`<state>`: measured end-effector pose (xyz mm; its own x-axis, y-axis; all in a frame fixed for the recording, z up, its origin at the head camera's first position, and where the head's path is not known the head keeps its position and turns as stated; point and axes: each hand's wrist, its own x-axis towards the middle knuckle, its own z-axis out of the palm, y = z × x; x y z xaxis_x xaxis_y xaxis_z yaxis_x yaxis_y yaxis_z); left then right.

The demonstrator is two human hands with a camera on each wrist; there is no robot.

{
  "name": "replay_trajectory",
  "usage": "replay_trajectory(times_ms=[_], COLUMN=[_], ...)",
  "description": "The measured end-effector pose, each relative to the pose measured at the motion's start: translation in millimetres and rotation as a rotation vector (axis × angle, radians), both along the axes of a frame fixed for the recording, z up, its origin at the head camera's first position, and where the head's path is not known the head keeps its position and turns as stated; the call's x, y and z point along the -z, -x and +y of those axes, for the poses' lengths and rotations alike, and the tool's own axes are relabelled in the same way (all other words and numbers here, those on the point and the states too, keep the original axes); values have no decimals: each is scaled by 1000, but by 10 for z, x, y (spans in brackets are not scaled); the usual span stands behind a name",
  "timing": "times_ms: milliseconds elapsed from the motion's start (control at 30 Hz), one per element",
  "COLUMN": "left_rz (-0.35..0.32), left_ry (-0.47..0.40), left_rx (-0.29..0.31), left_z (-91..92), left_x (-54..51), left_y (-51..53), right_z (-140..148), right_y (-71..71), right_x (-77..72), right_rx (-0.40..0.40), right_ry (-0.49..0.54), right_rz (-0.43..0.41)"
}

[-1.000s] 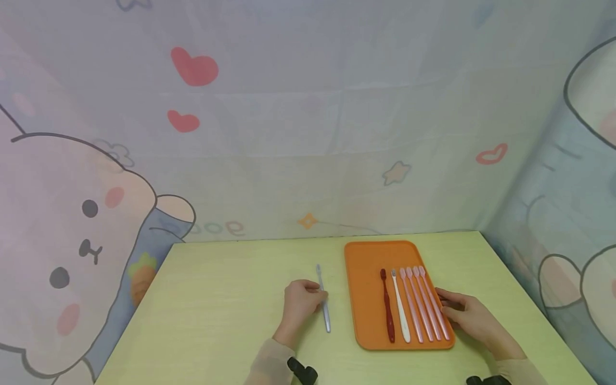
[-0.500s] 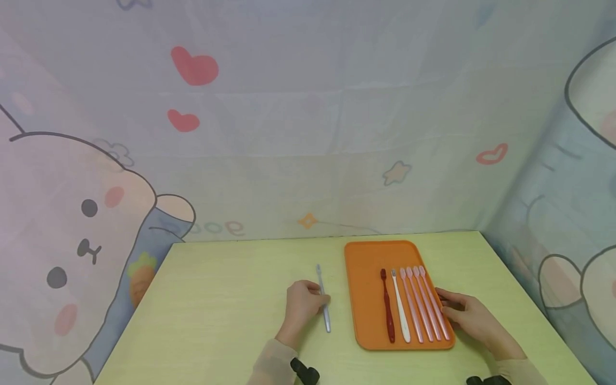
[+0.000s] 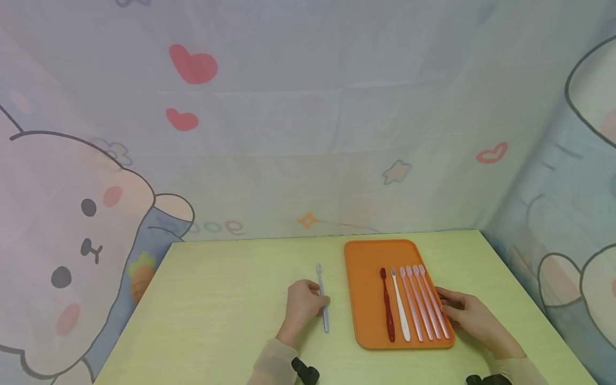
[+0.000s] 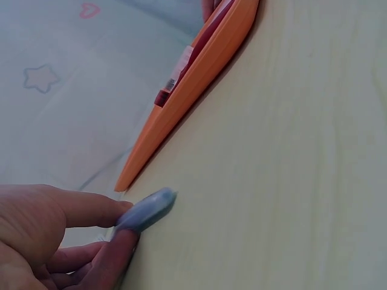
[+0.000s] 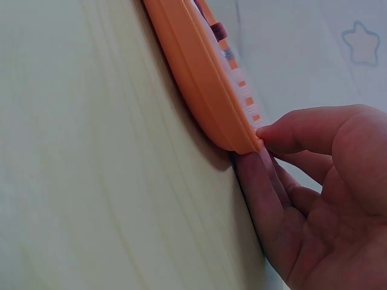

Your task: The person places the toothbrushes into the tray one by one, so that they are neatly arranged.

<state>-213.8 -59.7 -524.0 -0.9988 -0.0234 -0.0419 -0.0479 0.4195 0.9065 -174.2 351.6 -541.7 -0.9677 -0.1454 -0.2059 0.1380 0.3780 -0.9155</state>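
Left of the tray, my left hand (image 3: 302,307) pinches a pale blue-grey toothbrush (image 3: 325,322) between thumb and fingers, with its head pointing away from me. In the left wrist view the rounded end of that toothbrush (image 4: 154,208) sticks out past the fingertips, just over the table. My right hand (image 3: 476,319) grips the right rim of an orange tray (image 3: 368,315), thumb on top and fingers below, as the right wrist view shows. Side by side on the tray lie a dark red toothbrush (image 3: 387,307), a white toothbrush (image 3: 401,307) and several pink toothbrushes (image 3: 423,307).
The tray stands on a pale yellow-green table (image 3: 216,299), right of its middle. A printed cloth backdrop (image 3: 289,117) with hearts and cartoon animals rises behind the table and along its sides.
My left hand has shifted slightly to the right, and the near end of the blue-grey toothbrush has swung a little left. My right hand and the tray stay in place.
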Motion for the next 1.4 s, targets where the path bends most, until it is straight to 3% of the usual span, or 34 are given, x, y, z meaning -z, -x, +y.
replay_trajectory(times_ms=[700,1400], left_rz=[39,21], left_ry=[84,106], left_rx=[-26,-12], left_z=[44,-18], left_x=[1,-41], left_y=[27,65], right_z=[5,-8], right_y=[0,-21], right_x=[-3,-12], right_rx=[-5,-5], right_ry=[7,5], right_rz=[3,8])
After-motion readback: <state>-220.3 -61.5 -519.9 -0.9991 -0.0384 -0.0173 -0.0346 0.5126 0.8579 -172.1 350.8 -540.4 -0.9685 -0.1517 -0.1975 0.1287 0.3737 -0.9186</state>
